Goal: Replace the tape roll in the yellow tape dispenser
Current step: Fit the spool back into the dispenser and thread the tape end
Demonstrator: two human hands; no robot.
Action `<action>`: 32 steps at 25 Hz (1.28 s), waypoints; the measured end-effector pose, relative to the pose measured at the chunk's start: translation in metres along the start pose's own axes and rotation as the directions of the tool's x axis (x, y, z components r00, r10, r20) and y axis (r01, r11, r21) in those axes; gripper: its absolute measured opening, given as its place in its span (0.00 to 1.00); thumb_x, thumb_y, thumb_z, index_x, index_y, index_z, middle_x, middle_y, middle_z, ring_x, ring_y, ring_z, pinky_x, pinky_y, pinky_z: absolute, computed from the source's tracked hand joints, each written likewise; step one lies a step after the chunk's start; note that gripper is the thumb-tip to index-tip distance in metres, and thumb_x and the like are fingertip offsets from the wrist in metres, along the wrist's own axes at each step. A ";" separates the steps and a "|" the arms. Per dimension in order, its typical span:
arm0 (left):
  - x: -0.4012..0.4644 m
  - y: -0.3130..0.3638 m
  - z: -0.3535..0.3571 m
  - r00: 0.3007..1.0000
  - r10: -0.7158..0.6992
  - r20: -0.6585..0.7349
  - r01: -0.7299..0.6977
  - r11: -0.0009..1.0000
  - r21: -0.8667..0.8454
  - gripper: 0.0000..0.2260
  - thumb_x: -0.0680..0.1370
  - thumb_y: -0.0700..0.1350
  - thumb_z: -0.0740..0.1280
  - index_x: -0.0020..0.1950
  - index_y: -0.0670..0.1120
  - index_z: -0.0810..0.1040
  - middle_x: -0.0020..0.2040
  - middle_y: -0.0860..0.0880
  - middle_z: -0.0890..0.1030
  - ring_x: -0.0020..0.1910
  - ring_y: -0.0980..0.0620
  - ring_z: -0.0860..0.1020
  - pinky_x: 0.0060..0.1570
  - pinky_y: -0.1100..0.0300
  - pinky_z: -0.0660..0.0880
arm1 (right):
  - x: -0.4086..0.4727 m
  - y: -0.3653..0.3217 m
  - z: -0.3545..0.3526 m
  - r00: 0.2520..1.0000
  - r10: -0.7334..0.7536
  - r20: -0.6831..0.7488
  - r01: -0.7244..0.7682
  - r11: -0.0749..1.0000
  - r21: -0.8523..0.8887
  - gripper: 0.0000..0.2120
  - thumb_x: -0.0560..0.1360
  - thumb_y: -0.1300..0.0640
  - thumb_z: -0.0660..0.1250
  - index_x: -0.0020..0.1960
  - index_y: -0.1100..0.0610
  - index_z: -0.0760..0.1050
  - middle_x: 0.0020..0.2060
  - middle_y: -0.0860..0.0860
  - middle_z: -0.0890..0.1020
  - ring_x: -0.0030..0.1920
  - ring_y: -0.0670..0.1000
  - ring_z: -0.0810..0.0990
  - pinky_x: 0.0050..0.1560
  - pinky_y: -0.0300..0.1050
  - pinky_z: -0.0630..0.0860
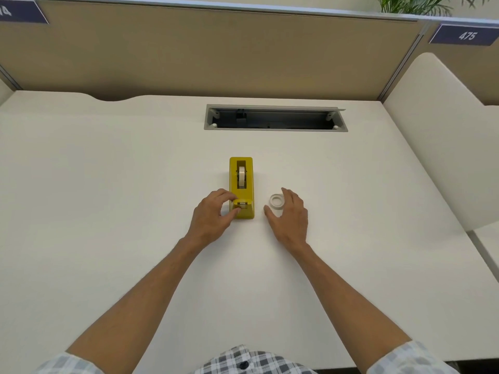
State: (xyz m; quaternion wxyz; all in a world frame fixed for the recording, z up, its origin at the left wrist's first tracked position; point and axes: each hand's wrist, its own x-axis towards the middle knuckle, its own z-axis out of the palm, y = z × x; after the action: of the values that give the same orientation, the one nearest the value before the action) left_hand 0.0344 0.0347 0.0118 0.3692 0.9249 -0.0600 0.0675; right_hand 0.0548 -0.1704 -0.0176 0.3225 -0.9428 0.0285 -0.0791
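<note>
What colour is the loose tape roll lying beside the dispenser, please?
White: the loose roll lies flat on the desk, clearest in the head view.

The tape dispenser under my left grip is bright yellow, with a darker, olive-shaded slot along its top. The roll seated in it is pale cream. The spare tape roll beside my right grip is white with a slightly greyer inner ring. The bench is plain off-white. Its cable tray has a light grey frame and a black interior. The partition behind is tan, edged in pale grey. The sign is navy with a white 475. My sleeves are checked in grey, black and white.
</note>
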 end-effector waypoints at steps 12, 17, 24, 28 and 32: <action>-0.002 0.001 0.000 1.000 -0.012 -0.006 0.011 0.999 -0.032 0.12 0.75 0.47 0.71 0.58 0.48 0.79 0.56 0.50 0.81 0.53 0.50 0.78 0.49 0.48 0.80 | 0.035 0.025 -0.016 0.995 0.098 0.026 -0.098 0.995 -0.011 0.21 0.76 0.54 0.67 0.68 0.57 0.72 0.65 0.53 0.75 0.66 0.56 0.71 0.62 0.51 0.66; -0.005 0.004 -0.005 1.000 -0.029 -0.001 0.029 0.999 -0.032 0.15 0.74 0.45 0.72 0.61 0.47 0.78 0.56 0.50 0.81 0.54 0.49 0.78 0.51 0.47 0.79 | 0.035 0.022 -0.025 0.992 0.120 0.046 -0.122 0.992 0.023 0.27 0.73 0.52 0.69 0.70 0.56 0.68 0.67 0.53 0.72 0.67 0.55 0.70 0.63 0.52 0.66; -0.018 0.005 -0.003 0.979 -0.202 0.015 0.203 0.978 -0.057 0.26 0.75 0.51 0.71 0.71 0.50 0.70 0.65 0.49 0.79 0.63 0.48 0.76 0.61 0.48 0.76 | -0.006 -0.023 -0.018 0.962 -0.225 0.154 0.187 0.956 0.226 0.27 0.74 0.49 0.69 0.70 0.53 0.69 0.67 0.49 0.75 0.67 0.49 0.72 0.65 0.47 0.71; -0.022 0.008 -0.002 0.990 -0.142 0.023 0.144 0.988 -0.056 0.23 0.75 0.56 0.69 0.69 0.53 0.73 0.69 0.51 0.76 0.66 0.49 0.75 0.60 0.47 0.77 | -0.014 -0.030 -0.010 0.947 -0.272 0.173 0.234 0.949 0.211 0.23 0.73 0.45 0.71 0.66 0.51 0.75 0.61 0.46 0.80 0.58 0.46 0.79 0.58 0.47 0.78; -0.017 0.014 -0.005 0.988 -0.149 -0.033 0.150 0.989 0.008 0.20 0.75 0.56 0.69 0.65 0.51 0.77 0.66 0.49 0.79 0.62 0.48 0.78 0.54 0.45 0.79 | -0.014 -0.035 -0.013 0.953 -0.267 0.146 0.243 0.956 0.163 0.17 0.75 0.44 0.70 0.60 0.50 0.79 0.56 0.45 0.82 0.51 0.46 0.81 0.49 0.47 0.79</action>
State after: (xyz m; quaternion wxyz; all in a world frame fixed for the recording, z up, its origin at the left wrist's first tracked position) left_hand 0.0153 0.0291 0.0217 0.3695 0.9275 0.0159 0.0549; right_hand 0.0389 -0.1495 0.0121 0.3773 -0.9164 -0.1266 -0.0429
